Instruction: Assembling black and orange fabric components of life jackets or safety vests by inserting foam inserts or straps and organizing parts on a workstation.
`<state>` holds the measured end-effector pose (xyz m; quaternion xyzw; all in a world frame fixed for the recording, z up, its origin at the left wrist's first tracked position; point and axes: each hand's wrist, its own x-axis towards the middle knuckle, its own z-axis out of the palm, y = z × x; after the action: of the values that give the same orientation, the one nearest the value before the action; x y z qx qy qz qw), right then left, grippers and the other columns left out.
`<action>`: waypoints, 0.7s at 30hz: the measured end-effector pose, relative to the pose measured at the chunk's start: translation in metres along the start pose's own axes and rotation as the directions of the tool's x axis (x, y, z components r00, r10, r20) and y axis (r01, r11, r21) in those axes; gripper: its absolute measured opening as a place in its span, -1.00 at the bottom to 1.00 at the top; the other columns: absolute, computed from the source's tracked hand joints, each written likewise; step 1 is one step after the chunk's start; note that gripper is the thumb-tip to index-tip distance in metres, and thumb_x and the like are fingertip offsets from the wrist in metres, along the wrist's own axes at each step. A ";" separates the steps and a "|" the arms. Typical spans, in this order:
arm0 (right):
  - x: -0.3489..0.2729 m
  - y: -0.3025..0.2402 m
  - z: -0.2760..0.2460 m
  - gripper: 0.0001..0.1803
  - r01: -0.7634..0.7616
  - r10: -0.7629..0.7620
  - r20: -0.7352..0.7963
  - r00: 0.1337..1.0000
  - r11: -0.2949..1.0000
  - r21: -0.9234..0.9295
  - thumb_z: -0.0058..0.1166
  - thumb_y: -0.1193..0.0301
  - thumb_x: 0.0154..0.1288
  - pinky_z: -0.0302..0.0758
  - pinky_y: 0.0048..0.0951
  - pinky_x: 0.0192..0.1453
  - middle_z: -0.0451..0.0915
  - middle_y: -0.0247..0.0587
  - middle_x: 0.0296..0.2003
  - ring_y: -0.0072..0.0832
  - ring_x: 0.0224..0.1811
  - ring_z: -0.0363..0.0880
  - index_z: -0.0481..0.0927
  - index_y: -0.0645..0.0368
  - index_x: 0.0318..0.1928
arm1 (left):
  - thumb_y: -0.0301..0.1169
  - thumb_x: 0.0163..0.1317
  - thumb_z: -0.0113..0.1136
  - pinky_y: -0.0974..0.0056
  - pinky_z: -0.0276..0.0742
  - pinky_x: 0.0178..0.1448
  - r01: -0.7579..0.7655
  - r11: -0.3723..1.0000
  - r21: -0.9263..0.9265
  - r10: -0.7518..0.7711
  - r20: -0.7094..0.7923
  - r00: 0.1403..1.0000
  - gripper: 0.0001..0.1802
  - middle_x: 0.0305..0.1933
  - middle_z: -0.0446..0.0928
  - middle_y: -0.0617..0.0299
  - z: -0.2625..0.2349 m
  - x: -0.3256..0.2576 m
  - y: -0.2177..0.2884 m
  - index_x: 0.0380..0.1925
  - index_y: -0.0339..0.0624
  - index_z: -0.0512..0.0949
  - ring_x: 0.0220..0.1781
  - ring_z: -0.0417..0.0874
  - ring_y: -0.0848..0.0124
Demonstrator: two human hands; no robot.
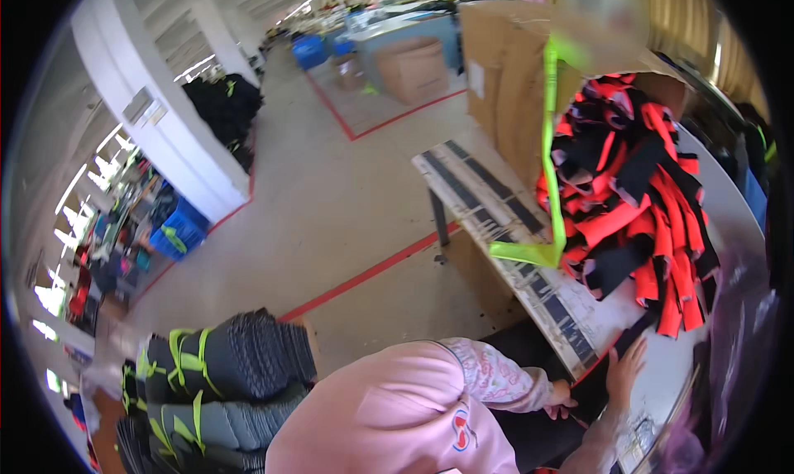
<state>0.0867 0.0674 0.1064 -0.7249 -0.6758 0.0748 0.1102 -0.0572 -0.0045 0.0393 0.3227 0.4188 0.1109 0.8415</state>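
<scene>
At the lower right, my left hand (562, 399) has its fingers curled onto the edge of a black fabric strip (590, 389) with a red edge. My right hand (626, 373) lies flat on the white tabletop beside that strip, its fingers stretched out. Just beyond my hands is a large heap of black and bright orange-red fabric strips (653, 217). A neon-yellow band (547, 160) hangs down along the heap's left side and bends left at its lower end, across the table edge.
A worn bench (480, 193) with dark stripes adjoins the table. Behind it stands a tall cardboard box (503, 85). Grey bundles tied with yellow strips (215, 366) are stacked at lower left. Clear plastic (740, 333) lies at right. A white pillar (157, 102) rises at left.
</scene>
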 end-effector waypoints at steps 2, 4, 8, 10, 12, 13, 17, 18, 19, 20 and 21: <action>-0.037 -0.022 -0.014 -0.21 0.271 -0.270 0.021 0.962 0.953 -0.135 -0.05 0.17 0.23 -0.25 0.00 0.39 -0.11 0.06 0.35 -0.15 0.42 -0.22 -0.07 0.30 0.32 | -0.28 0.23 0.02 0.23 0.49 -0.62 -0.031 0.993 -0.112 0.026 -0.050 0.998 -0.74 -0.58 0.54 0.09 -0.008 0.002 0.006 -0.26 -0.27 0.47 -0.77 0.46 0.33; -0.088 -0.056 -0.049 -0.25 0.288 -0.271 0.163 0.949 0.953 -0.092 -0.02 0.28 0.17 -0.24 -0.05 0.40 -0.04 0.05 0.33 -0.16 0.41 -0.15 0.02 0.33 0.29 | -0.32 0.19 0.05 0.25 0.47 -0.63 -0.031 0.986 -0.166 0.005 -0.157 0.988 -0.78 -0.60 0.51 0.14 -0.008 -0.013 0.021 -0.40 -0.28 0.52 -0.78 0.44 0.35; -0.143 -0.061 -0.062 -0.40 0.167 -0.119 0.232 0.965 0.966 -0.200 -0.01 0.36 0.12 -0.10 -0.09 0.39 0.18 0.00 0.24 -0.21 0.33 0.09 0.24 0.28 0.19 | -0.23 0.15 0.08 0.25 0.33 -0.66 -0.068 0.995 0.078 0.081 -0.178 0.981 -0.66 -0.72 0.45 0.17 0.001 -0.033 0.036 -0.61 -0.30 0.53 -0.80 0.41 0.39; -0.152 -0.049 -0.039 -0.50 0.077 -0.099 -0.129 0.987 0.983 -0.167 0.03 0.43 0.05 0.13 -0.12 0.27 0.39 -0.08 0.05 -0.23 0.13 0.33 0.36 0.29 0.06 | -0.15 0.14 0.10 0.30 0.31 -0.66 -0.052 0.984 0.169 0.076 -0.140 0.987 -0.60 -0.73 0.45 0.19 0.017 -0.046 0.045 -0.67 -0.26 0.53 -0.80 0.39 0.43; -0.145 -0.025 -0.031 -0.67 0.063 -0.069 -0.320 0.945 0.998 -0.028 0.06 0.51 -0.05 0.39 -0.17 -0.09 0.49 -0.14 -0.32 -0.13 -0.21 0.47 0.51 0.20 -0.17 | -0.07 0.14 0.10 0.36 0.32 -0.65 -0.159 0.979 0.128 0.162 -0.016 0.987 -0.56 -0.71 0.47 0.22 0.038 -0.059 0.046 -0.68 -0.22 0.53 -0.78 0.40 0.46; -0.141 -0.024 -0.037 -0.75 0.013 0.031 -0.315 0.948 0.990 0.138 0.03 0.53 0.00 0.43 -0.27 -0.18 0.48 -0.14 -0.36 -0.17 -0.29 0.49 0.54 0.19 -0.22 | -0.06 0.14 0.10 0.39 0.34 -0.63 -0.232 0.972 0.020 0.231 0.058 0.971 -0.57 -0.69 0.48 0.22 0.043 -0.069 0.049 -0.64 -0.21 0.54 -0.76 0.42 0.47; -0.131 -0.009 -0.037 -0.80 0.126 0.482 -0.242 0.842 0.261 0.957 0.02 0.57 0.17 0.46 -0.46 -0.26 0.51 -0.37 -0.29 -0.53 -0.31 0.49 0.52 0.24 -0.15 | -0.19 0.30 -0.08 0.34 0.53 -0.44 -0.257 0.947 -0.193 0.293 0.191 0.937 -0.68 -0.46 0.50 0.20 0.033 -0.094 0.083 -0.28 -0.23 0.50 -0.56 0.53 0.44; -0.138 -0.003 -0.041 -0.78 0.123 0.531 -0.126 0.838 0.041 0.992 0.00 0.54 0.21 0.45 -0.45 -0.16 0.51 -0.32 -0.22 -0.50 -0.25 0.50 0.49 0.25 -0.11 | -0.11 0.29 -0.07 0.34 0.54 -0.42 -0.288 0.952 -0.100 0.298 0.113 0.948 -0.64 -0.45 0.50 0.18 0.018 -0.077 0.082 -0.28 -0.21 0.48 -0.57 0.53 0.43; -0.144 0.003 -0.042 -0.76 0.136 0.542 -0.011 0.840 -0.191 0.972 -0.03 0.51 0.25 0.43 -0.45 -0.06 0.52 -0.28 -0.15 -0.48 -0.18 0.51 0.47 0.25 -0.07 | 0.03 0.24 -0.06 0.28 0.54 -0.29 -0.209 0.956 -0.204 0.231 0.092 0.969 -0.55 -0.38 0.51 0.19 0.003 -0.062 0.079 -0.22 -0.15 0.44 -0.47 0.56 0.41; -0.151 0.003 -0.042 -0.73 0.142 0.527 0.046 0.849 -0.310 0.940 -0.04 0.49 0.26 0.40 -0.43 0.01 0.51 -0.25 -0.09 -0.47 -0.12 0.49 0.43 0.24 -0.02 | 0.15 0.17 -0.06 0.19 0.49 -0.09 -0.181 0.945 -0.273 0.231 0.165 0.959 -0.44 -0.25 0.50 0.19 0.002 -0.058 0.084 -0.10 -0.09 0.39 -0.23 0.57 0.36; -0.159 0.007 -0.042 -0.69 0.142 0.495 0.100 0.863 -0.428 0.893 -0.05 0.47 0.26 0.37 -0.41 0.08 0.49 -0.23 -0.03 -0.46 -0.05 0.48 0.40 0.24 0.02 | 0.17 0.16 -0.06 0.11 0.38 0.08 -0.214 0.923 -0.320 0.305 0.270 0.913 -0.39 -0.08 0.46 0.17 0.007 -0.052 0.088 0.01 -0.04 0.34 0.01 0.48 0.32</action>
<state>0.0923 -0.0936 0.1385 -0.4045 -0.1258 0.4756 0.7709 -0.0768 0.0359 0.1313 0.2654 0.2121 0.2288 0.9123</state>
